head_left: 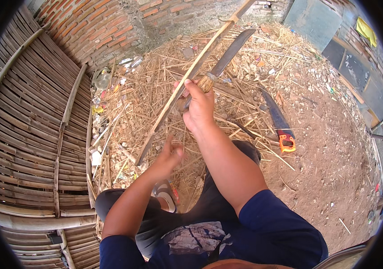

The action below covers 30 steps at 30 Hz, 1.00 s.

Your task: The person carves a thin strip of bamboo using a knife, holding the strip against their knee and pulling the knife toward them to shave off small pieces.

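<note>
My right hand (200, 107) is closed around a long split bamboo strip (164, 114) and the pale handle of a machete (232, 53). The strip slants from the top right down to the lower left, with the thumb pressed on it. The machete's dark blade points up and to the right, beside the strip. Close to the strip's lower end is my left hand (171, 158), slightly blurred, with a finger stretched out. It appears apart from the strip and holds nothing I can see.
A handsaw (277, 117) with an orange handle lies on the ground to the right. Straw and bamboo scraps (155, 80) cover the ground ahead. A bamboo slat wall (34, 134) stands at left, a brick wall (97, 31) at the back. Boards (314, 22) lean at the far right.
</note>
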{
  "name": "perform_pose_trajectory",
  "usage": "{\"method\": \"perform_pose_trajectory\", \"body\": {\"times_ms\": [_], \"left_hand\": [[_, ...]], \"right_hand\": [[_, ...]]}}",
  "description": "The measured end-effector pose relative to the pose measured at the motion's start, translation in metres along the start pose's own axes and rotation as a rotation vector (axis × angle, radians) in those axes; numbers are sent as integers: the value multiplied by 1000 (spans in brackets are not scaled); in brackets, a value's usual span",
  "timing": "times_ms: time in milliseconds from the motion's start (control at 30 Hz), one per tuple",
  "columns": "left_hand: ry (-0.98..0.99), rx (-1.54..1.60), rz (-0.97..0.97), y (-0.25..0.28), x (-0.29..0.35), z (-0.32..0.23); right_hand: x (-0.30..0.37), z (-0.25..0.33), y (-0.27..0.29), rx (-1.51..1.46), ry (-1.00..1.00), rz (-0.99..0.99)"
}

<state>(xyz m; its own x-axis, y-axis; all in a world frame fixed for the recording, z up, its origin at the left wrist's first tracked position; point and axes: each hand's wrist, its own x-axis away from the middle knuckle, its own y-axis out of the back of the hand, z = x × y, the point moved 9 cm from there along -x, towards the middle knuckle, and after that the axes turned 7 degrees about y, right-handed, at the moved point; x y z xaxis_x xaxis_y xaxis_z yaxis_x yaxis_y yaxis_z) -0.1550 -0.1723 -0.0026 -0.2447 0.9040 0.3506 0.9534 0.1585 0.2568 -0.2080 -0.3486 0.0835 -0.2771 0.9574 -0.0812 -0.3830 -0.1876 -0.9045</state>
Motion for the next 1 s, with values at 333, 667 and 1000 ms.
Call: {"method": "perform_pose_trajectory", "body": {"times_ms": [333,667,1000], "left_hand": [[-683,468,-862,98,41,-69],[-1053,563,-1134,215,123,-120],[-942,729,-1393,303,132,2]], "right_hand": [[12,-32,12,-19,-272,-111],[41,-101,76,347,-528,-272],[70,-149,94,559,-647,-122]]}}
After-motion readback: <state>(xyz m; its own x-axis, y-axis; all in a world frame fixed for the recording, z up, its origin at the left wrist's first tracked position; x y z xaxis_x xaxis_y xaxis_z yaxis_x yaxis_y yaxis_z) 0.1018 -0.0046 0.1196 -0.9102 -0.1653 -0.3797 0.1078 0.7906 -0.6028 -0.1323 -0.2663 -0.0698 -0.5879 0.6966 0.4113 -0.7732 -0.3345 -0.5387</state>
